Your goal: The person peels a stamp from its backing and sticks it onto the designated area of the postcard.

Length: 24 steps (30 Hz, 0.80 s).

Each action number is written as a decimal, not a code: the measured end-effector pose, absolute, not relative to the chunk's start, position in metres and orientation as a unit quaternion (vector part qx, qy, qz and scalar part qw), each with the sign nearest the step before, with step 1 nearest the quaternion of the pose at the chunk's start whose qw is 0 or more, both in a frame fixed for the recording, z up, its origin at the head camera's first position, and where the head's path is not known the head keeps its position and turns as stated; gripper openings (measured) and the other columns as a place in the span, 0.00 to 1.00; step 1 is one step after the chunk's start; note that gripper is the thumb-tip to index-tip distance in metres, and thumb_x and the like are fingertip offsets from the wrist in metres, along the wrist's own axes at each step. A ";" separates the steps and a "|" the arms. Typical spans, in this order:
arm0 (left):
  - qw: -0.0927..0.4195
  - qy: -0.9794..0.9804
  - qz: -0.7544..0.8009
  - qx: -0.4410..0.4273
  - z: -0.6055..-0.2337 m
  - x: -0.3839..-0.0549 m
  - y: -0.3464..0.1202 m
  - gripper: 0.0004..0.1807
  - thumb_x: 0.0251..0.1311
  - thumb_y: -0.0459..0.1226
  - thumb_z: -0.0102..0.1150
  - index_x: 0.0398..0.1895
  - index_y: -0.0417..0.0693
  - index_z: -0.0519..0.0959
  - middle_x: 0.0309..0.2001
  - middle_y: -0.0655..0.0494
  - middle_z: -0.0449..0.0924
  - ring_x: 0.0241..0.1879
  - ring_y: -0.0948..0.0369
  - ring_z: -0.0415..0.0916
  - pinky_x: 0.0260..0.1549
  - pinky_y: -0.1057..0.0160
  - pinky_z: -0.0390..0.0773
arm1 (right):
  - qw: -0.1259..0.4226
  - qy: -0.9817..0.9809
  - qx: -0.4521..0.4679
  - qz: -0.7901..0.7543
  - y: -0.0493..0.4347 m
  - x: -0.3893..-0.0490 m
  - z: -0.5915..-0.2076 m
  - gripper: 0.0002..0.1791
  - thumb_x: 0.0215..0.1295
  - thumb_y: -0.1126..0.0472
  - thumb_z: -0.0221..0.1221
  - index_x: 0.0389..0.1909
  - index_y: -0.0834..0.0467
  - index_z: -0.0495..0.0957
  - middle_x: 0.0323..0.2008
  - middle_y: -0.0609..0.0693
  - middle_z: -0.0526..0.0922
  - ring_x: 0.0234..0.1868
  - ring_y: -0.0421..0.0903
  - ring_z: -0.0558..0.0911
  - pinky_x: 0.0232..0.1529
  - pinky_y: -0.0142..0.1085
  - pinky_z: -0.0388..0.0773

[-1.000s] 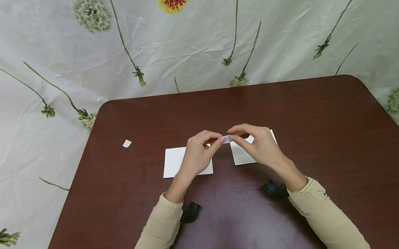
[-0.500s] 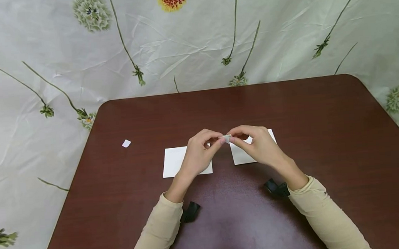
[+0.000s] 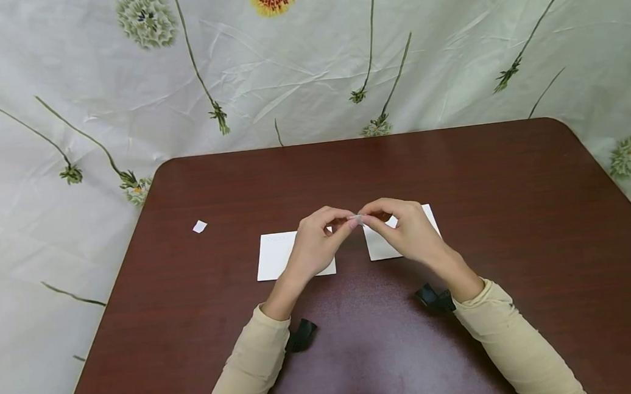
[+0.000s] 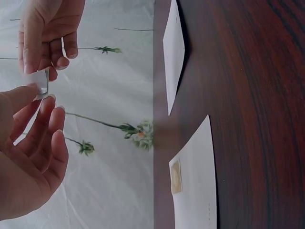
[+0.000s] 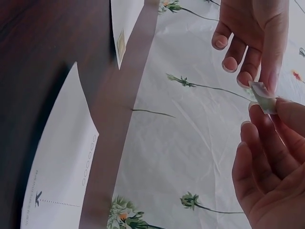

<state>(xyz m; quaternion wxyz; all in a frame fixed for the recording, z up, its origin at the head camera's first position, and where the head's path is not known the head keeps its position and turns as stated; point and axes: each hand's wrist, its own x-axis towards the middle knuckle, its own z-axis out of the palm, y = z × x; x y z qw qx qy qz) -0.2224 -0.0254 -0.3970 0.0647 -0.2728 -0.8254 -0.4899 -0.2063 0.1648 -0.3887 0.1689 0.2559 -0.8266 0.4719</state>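
Note:
Above the table, my left hand (image 3: 314, 238) and right hand (image 3: 407, 230) meet fingertip to fingertip. Between them is a small postage stamp (image 5: 263, 98) with a scalloped edge, pinched by thumb and finger on each side. In the left wrist view the stamp looks bent, its pale face catching light. Under the left hand lies a white envelope (image 3: 277, 256), with a gold-toned stamp (image 4: 176, 177) in its far right corner. A second envelope (image 3: 380, 245), partly hidden by the right hand, lies to the right; the right wrist view shows its printed bird and row of small boxes.
A small white paper square (image 3: 200, 226) lies at the left on the dark red-brown table (image 3: 154, 330). Black wrist mounts (image 3: 301, 336) sit below both forearms. A flower-printed cloth (image 3: 306, 57) hangs behind the table's far edge.
The stamp first showed as a flat strip between the hands, then bent, and now shows narrower. The right hand's fingertips have come slightly closer to the left hand's. The envelopes have stayed put.

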 end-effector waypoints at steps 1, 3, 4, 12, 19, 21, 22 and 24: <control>0.064 -0.826 -0.491 -0.270 -0.397 -0.222 -0.025 0.06 0.60 0.35 0.63 0.38 0.43 0.84 0.30 0.58 0.79 0.27 0.64 0.72 0.26 0.67 0.72 | 0.171 -0.827 0.255 0.471 0.164 -0.206 -0.389 0.04 0.58 0.70 0.65 0.33 0.59 0.83 0.29 0.43 0.83 0.30 0.39 0.77 0.33 0.43 0.76; 0.059 -0.826 -0.495 -0.261 -0.398 -0.222 -0.025 0.08 0.61 0.35 0.63 0.41 0.43 0.83 0.29 0.58 0.79 0.27 0.65 0.73 0.25 0.67 0.71 | 0.176 -0.828 0.254 0.468 0.163 -0.206 -0.390 0.04 0.58 0.71 0.64 0.33 0.59 0.83 0.29 0.44 0.83 0.29 0.39 0.78 0.32 0.43 0.76; 0.058 -0.827 -0.497 -0.257 -0.398 -0.222 -0.025 0.09 0.61 0.35 0.63 0.43 0.42 0.82 0.29 0.58 0.79 0.27 0.65 0.74 0.25 0.66 0.70 | 0.179 -0.829 0.253 0.465 0.163 -0.206 -0.391 0.04 0.58 0.70 0.64 0.33 0.60 0.83 0.29 0.44 0.83 0.29 0.39 0.78 0.32 0.43 0.76; 0.045 -0.854 -0.475 -0.207 -0.398 -0.218 -0.025 0.09 0.61 0.41 0.62 0.33 0.44 0.79 0.27 0.57 0.82 0.27 0.64 0.78 0.22 0.66 0.69 | 0.197 -0.832 0.251 0.454 0.158 -0.206 -0.394 0.04 0.57 0.71 0.65 0.33 0.60 0.83 0.29 0.45 0.83 0.30 0.41 0.79 0.33 0.45 0.77; 0.026 -0.817 -0.524 -0.240 -0.401 -0.219 -0.025 0.07 0.63 0.33 0.59 0.37 0.38 0.84 0.28 0.53 0.84 0.29 0.57 0.82 0.18 0.69 0.67 | 0.237 -0.842 0.274 0.400 0.155 -0.205 -0.398 0.05 0.57 0.70 0.66 0.34 0.60 0.83 0.32 0.48 0.83 0.34 0.44 0.80 0.36 0.41 0.78; 0.013 -0.802 -0.547 -0.240 -0.402 -0.220 -0.024 0.07 0.64 0.31 0.58 0.37 0.36 0.84 0.28 0.51 0.84 0.30 0.53 0.83 0.21 0.69 0.70 | 0.256 -0.843 0.283 0.379 0.154 -0.205 -0.399 0.06 0.56 0.70 0.66 0.34 0.61 0.83 0.32 0.48 0.83 0.34 0.46 0.80 0.36 0.40 0.77; 0.004 -0.794 -0.559 -0.238 -0.403 -0.220 -0.024 0.07 0.64 0.31 0.57 0.38 0.36 0.84 0.29 0.50 0.84 0.31 0.51 0.83 0.23 0.68 0.73 | 0.267 -0.844 0.287 0.367 0.153 -0.205 -0.400 0.06 0.56 0.70 0.66 0.34 0.60 0.83 0.32 0.48 0.83 0.34 0.46 0.80 0.36 0.39 0.77; -0.015 -0.780 -0.582 -0.230 -0.404 -0.221 -0.025 0.08 0.64 0.31 0.56 0.38 0.34 0.83 0.29 0.48 0.84 0.32 0.47 0.82 0.27 0.65 0.78 | 0.288 -0.844 0.295 0.345 0.153 -0.205 -0.401 0.07 0.55 0.70 0.67 0.34 0.60 0.83 0.32 0.49 0.83 0.33 0.47 0.81 0.35 0.39 0.77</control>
